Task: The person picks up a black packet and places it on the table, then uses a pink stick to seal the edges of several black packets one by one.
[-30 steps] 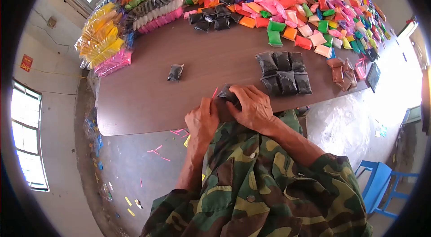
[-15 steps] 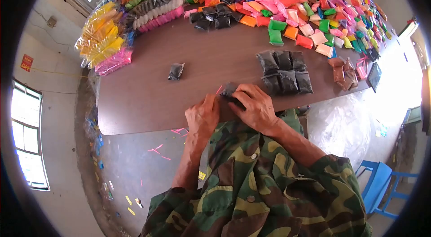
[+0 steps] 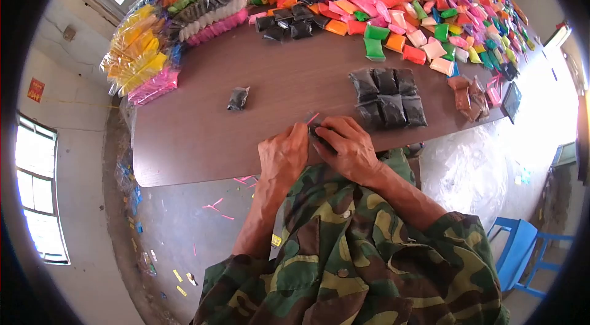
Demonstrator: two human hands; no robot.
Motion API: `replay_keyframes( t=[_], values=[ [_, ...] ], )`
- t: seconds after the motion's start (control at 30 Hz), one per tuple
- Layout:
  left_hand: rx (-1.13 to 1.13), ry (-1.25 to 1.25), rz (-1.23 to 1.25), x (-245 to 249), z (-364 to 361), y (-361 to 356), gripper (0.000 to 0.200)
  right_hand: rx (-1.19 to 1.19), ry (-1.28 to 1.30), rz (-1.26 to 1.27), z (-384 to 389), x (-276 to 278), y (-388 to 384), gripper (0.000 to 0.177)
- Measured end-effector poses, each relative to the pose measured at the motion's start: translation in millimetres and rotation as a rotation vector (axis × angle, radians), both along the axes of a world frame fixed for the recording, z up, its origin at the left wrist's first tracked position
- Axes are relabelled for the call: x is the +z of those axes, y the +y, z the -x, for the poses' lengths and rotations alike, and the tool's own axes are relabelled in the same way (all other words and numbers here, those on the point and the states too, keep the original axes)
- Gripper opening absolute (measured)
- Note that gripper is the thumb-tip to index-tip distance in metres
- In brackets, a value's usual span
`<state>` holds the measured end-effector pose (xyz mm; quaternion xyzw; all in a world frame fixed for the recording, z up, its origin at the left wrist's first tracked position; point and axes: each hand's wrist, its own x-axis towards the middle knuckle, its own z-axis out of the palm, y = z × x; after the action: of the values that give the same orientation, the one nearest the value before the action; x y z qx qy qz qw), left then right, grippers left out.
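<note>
Close together at the table's near edge, both my hands are bent round a small black packet [image 3: 314,132], mostly hidden by the fingers. My left hand [image 3: 284,150] is closed at its left side, and a thin pink strip [image 3: 313,118] sticks up by the fingertips. My right hand [image 3: 349,146] pinches the packet from the right. To the right lies a block of several black packets [image 3: 387,99] in two rows. A single black packet [image 3: 238,98] rests on the brown table [image 3: 196,134] to the left.
Colourful packets [image 3: 418,11] heap across the table's far side, with more black packets [image 3: 289,22] at their edge. Bundled packets in clear bags [image 3: 138,48] stand at the far left. Brown packets [image 3: 468,99] lie right. A blue stool [image 3: 515,254] stands on the floor.
My left hand has moved slightly right, nearer my right hand. The pink strip has shifted right and up, and less of the held black packet shows.
</note>
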<state>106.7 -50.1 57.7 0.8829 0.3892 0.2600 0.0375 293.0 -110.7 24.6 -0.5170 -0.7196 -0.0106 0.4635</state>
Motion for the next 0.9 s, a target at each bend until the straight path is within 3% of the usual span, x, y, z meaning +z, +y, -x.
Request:
replay_keyframes(
  t=[0.13, 0.33, 0.53, 0.73, 0.9],
  values=[
    [-0.070, 0.025, 0.005, -2, 2, -1, 0.010, 0.011, -0.001, 0.009, 1, 3, 1, 0.037],
    [0.004, 0.170, -0.023, 0, 0, 24, 0.008, -0.006, 0.008, 0.038, 0, -1, 0, 0.034],
    [-0.114, 0.098, 0.027, 8, -3, 17, 0.006, -0.006, 0.018, 0.024, 1, 0, 1, 0.033],
    [0.001, 0.187, 0.047, 6, 4, 50, 0.013, -0.007, 0.017, 0.074, -1, 0, 0, 0.034],
    [0.155, -0.043, 0.091, 3, 31, 37, 0.012, -0.025, 0.022, 0.122, 1, 5, -2, 0.038]
  ],
)
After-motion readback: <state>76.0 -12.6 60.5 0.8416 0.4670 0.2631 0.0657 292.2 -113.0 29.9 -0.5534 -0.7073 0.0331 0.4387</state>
